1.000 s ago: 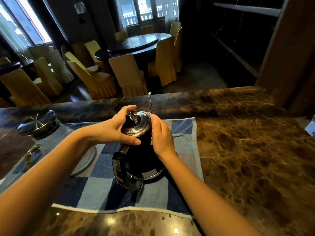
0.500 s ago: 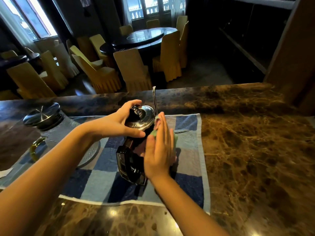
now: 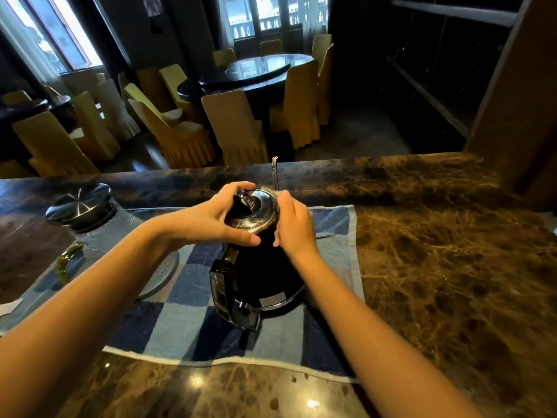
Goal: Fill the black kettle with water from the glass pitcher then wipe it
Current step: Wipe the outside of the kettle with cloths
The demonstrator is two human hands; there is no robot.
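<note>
Filling looks finished: the lidded black kettle (image 3: 256, 267) stands on the checked towel (image 3: 187, 321), left hand (image 3: 208, 221) clasping its lid, right hand (image 3: 294, 224) pressing its side, seemingly wiping, cloth unseen.

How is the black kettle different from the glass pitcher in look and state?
The black metal kettle is opaque and dark; the clear textured glass pitcher is see-through. Both hands touch the kettle; the pitcher stands untouched to its left. Both carry shiny metal lids and stand on the blue checked towel.

brown marble counter (image 3: 437, 282) under blue checked towel (image 3: 187, 327)
</note>
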